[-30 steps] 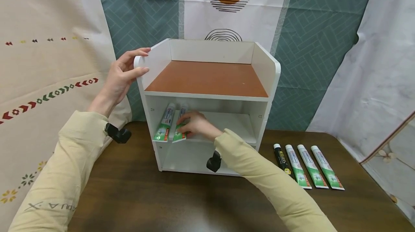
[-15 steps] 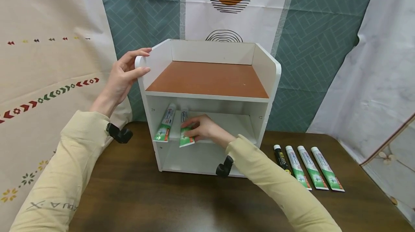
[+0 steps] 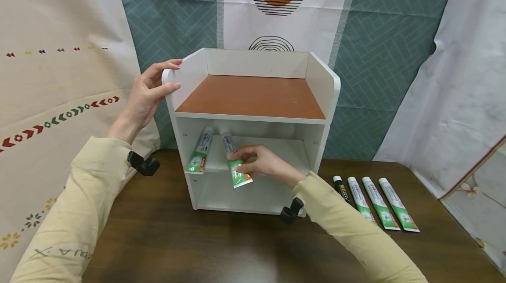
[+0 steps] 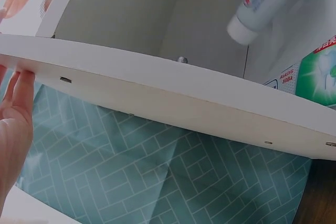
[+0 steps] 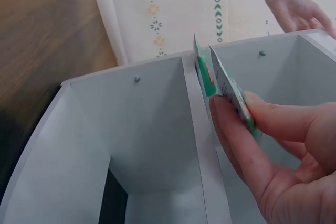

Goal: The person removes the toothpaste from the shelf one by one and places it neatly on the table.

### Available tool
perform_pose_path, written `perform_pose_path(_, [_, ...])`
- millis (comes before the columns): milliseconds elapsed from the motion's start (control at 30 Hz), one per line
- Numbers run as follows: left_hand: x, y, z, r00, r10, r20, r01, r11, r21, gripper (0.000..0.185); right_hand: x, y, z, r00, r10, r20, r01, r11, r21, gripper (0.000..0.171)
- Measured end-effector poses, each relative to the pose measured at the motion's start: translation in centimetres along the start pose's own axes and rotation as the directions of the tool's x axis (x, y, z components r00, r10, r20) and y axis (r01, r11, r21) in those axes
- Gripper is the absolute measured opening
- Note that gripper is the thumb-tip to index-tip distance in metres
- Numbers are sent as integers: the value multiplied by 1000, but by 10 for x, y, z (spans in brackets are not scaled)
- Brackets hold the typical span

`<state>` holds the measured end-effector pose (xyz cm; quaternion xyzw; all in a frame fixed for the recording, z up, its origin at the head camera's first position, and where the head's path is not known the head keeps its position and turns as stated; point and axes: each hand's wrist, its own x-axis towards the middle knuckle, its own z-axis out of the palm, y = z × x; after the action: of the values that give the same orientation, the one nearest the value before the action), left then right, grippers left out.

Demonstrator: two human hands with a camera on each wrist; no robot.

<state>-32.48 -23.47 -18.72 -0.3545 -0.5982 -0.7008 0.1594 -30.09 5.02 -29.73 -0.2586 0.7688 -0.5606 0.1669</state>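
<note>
A small white shelf unit stands on the dark wooden table. At its upper left side panel, my left hand grips the edge. My right hand pinches the lower, flat end of a green and white toothpaste tube between thumb and fingers. That tube slants with its cap toward the back of the middle shelf, and its flat end juts past the shelf's front edge. A second toothpaste tube lies to its left on the same shelf. In the right wrist view, the held tube is seen edge-on.
To the right on the table lie a black tube and several green and white toothpaste tubes in a row. A brown board forms the unit's top surface. Patterned cloths hang behind and at both sides.
My right hand has moved right and toward me, drawing the tube's flat end outward, so a wider gap separates it from the left tube. My left hand stays on the panel.
</note>
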Motion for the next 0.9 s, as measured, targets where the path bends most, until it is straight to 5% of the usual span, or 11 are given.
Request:
perform_pose_path(467, [0, -1, 0, 1000, 1, 7, -1, 1000, -14, 32, -33, 9, -28, 991, -56, 124, 74, 987, -142, 21])
perform_pose_path(900, [1, -1, -1, 1000, -1, -1, 1, 1000, 6, 32, -66, 12, -62, 900, -140, 413, 272, 921, -279, 23])
